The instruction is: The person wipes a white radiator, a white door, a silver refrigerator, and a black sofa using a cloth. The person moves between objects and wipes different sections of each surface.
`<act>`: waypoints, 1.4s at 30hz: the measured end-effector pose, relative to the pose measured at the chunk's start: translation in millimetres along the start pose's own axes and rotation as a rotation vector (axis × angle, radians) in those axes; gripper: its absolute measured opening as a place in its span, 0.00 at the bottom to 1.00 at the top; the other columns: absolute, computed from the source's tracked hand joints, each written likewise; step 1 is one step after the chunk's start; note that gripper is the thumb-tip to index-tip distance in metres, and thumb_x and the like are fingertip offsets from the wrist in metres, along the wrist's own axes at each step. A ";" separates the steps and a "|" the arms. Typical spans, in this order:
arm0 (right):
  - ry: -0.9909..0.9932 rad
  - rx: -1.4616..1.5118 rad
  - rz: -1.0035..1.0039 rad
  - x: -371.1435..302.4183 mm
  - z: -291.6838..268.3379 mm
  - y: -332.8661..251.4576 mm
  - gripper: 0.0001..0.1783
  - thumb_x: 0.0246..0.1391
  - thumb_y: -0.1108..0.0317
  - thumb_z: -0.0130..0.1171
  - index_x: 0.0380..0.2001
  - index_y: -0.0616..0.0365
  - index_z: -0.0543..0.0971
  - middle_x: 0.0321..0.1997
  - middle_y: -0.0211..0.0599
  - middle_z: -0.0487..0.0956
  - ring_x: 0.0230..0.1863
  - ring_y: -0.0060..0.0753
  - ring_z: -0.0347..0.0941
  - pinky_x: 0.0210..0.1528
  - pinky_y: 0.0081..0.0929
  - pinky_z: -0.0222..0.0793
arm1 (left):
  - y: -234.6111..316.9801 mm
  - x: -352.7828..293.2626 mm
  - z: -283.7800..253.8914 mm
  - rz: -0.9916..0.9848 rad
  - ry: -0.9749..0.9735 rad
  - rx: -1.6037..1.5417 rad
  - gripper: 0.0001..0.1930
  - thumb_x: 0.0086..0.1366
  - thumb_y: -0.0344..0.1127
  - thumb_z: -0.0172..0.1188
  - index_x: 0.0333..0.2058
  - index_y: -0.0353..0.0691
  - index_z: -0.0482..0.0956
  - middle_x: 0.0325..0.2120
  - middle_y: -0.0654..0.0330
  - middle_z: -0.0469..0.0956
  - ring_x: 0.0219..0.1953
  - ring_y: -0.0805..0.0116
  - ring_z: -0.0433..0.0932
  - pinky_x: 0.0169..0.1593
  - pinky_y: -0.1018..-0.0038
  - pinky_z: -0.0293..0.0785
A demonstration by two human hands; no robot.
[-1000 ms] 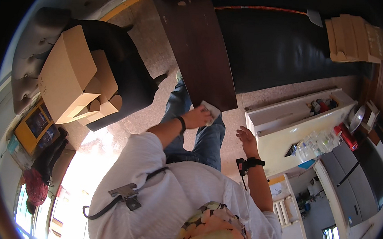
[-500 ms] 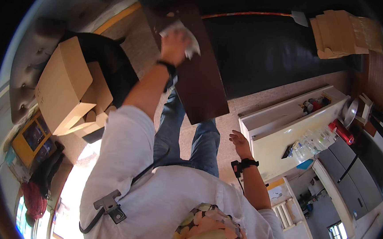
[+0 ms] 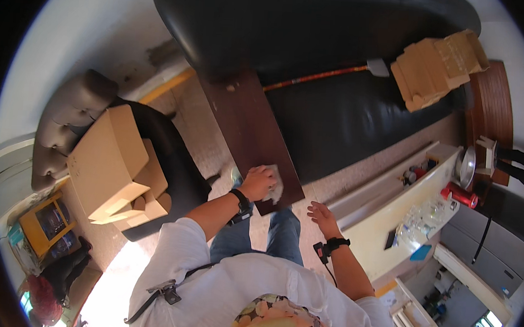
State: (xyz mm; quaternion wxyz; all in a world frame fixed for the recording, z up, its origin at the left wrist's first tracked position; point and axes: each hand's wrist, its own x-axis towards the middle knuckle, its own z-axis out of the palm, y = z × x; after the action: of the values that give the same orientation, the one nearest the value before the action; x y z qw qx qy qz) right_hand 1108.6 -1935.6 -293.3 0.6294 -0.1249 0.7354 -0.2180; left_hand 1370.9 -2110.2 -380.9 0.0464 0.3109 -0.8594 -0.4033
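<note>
A long dark brown board (image 3: 244,116) stretches away in front of me, its near end above my knees. My left hand (image 3: 258,183) presses a crumpled whitish cloth (image 3: 277,189) onto the near part of the board, fingers closed over it. Part of the cloth is hidden under the palm. Off the board's near right corner, my right hand (image 3: 322,219) hovers in the air, empty, with its fingers apart. A small light mark (image 3: 231,88) shows near the board's far end.
A black sofa (image 3: 337,126) lies beyond the board, bearing a long-handled tool (image 3: 316,77) and flattened cardboard (image 3: 426,72). On the left, an open carton (image 3: 114,153) rests on a dark chair (image 3: 183,164). A cream table (image 3: 386,215) with glassware (image 3: 419,220) stands right.
My left hand has slid the cloth from the board's far part back toward me. My right hand stays raised, off to the right. The whole view has shifted.
</note>
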 end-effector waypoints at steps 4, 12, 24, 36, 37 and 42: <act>-0.050 0.520 -0.181 -12.0 39.9 -83.9 0.37 0.68 0.39 0.54 0.68 0.52 0.69 0.63 0.40 0.77 0.60 0.40 0.76 0.65 0.40 0.69 | 62.8 66.9 -94.0 0.298 0.254 -0.155 0.12 0.46 0.26 0.62 0.30 0.54 0.79 0.43 0.69 0.77 0.53 0.57 0.72 0.50 0.59 0.68; -0.264 0.995 -0.442 8.1 14.8 -235.8 0.22 0.73 0.55 0.50 0.60 0.59 0.73 0.54 0.38 0.80 0.52 0.36 0.80 0.52 0.41 0.79 | 117.5 117.1 -254.4 0.493 0.444 -0.035 0.21 0.51 0.35 0.71 0.46 0.43 0.82 0.58 0.50 0.72 0.64 0.44 0.67 0.68 0.50 0.63; 0.546 0.069 -1.063 140.2 -159.1 -434.7 0.30 0.68 0.68 0.51 0.70 0.64 0.63 0.70 0.51 0.68 0.68 0.47 0.66 0.70 0.37 0.59 | -82.5 234.9 -434.0 -0.904 1.222 0.762 0.41 0.71 0.68 0.44 0.72 0.46 0.60 0.74 0.53 0.55 0.78 0.53 0.46 0.75 0.41 0.36; 0.764 -0.872 -1.647 223.4 29.8 -634.8 0.34 0.62 0.53 0.57 0.69 0.51 0.68 0.73 0.64 0.61 0.74 0.69 0.54 0.73 0.64 0.47 | -89.0 248.7 -429.1 -0.884 1.246 0.897 0.36 0.70 0.62 0.51 0.70 0.48 0.64 0.72 0.58 0.60 0.76 0.55 0.50 0.74 0.41 0.38; 0.617 -0.913 -1.752 213.2 54.9 -628.6 0.34 0.61 0.53 0.58 0.69 0.49 0.69 0.73 0.63 0.60 0.74 0.68 0.54 0.73 0.62 0.48 | -89.2 249.5 -428.9 -0.871 1.265 0.902 0.36 0.70 0.62 0.51 0.70 0.48 0.64 0.72 0.58 0.60 0.76 0.55 0.50 0.74 0.41 0.38; 0.264 -1.048 -1.957 197.8 57.6 -632.9 0.32 0.59 0.55 0.62 0.67 0.43 0.71 0.75 0.48 0.61 0.73 0.58 0.58 0.72 0.61 0.52 | -87.2 250.7 -430.0 -0.902 1.237 0.895 0.35 0.71 0.60 0.51 0.70 0.49 0.64 0.72 0.58 0.60 0.76 0.55 0.50 0.74 0.41 0.38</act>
State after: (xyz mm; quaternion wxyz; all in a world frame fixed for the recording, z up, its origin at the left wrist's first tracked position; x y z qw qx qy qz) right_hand 1072.8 -2588.7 -169.7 -0.0267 -0.8755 0.3824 -0.2941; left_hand 1355.2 -2581.2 -198.5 0.2133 0.7713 -0.5534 0.2310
